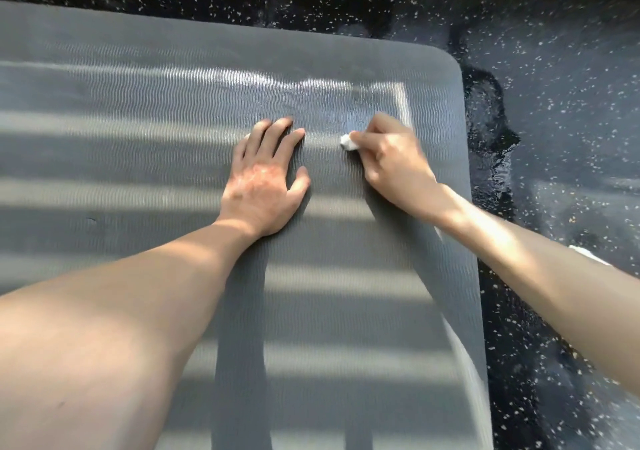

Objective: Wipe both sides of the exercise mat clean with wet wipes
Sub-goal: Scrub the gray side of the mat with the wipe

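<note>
Your right hand [391, 158] has its fingers curled tight round a small white wadded wet wipe [348, 141]. Only a corner pokes out on the side facing your other hand, pressed down on the surface. Just left of that grip your left hand [266, 179] lies palm down, fingers straight and spread, holding nothing. It pins the ribbed dark-grey foam exercise mat [138, 103], which lies unrolled under both hands, its rounded corner beyond the grip and to the right.

Just past the wipe the ribs shine wet. Nearer you than the grip they look dull, so I judge that stretch is yet to be done.

To do this step well, loosen the wad so more cloth meets the mat, stroke along the wavy ribs and overlap each pass. Lean on the flat hand so the mat doesn't creep on the black speckled rubber floor [554, 103] to the right of the grip. Only 1 of the 2 sides shows — the underside is hidden.
</note>
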`<action>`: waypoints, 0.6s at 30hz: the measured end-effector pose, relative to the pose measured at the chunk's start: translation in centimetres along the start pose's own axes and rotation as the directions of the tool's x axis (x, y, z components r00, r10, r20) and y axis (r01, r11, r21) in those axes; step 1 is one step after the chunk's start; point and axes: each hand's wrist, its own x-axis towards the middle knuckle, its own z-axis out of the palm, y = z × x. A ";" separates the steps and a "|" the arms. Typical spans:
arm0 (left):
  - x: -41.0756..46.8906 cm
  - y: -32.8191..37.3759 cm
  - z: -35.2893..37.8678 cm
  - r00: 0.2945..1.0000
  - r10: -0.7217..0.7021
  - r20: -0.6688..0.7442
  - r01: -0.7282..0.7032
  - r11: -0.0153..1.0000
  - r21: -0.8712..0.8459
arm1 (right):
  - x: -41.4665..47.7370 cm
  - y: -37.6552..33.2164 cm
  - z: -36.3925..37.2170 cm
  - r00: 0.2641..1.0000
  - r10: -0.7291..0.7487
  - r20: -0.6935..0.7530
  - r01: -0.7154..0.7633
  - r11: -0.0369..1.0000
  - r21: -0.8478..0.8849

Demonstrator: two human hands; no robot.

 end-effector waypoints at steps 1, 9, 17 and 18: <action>0.0 0.1 0.0 1.000 0.003 0.000 -0.003 1.000 0.000 | -0.3 -0.1 0.2 1.000 0.000 -0.012 0.000 1.000 -0.006; 0.0 0.0 -0.1 1.000 0.006 0.007 -0.006 1.000 -0.004 | -6.8 -3.3 0.1 0.996 -0.037 0.086 0.027 0.993 0.115; 0.0 0.0 -0.2 1.000 0.006 0.008 -0.006 1.000 -0.004 | -13.2 -5.5 -0.9 0.986 -0.052 0.158 0.023 0.984 0.179; 0.1 -0.1 -0.2 1.000 0.008 0.006 -0.008 1.000 -0.002 | -12.6 -5.2 -0.7 0.984 -0.058 0.168 0.025 0.981 0.191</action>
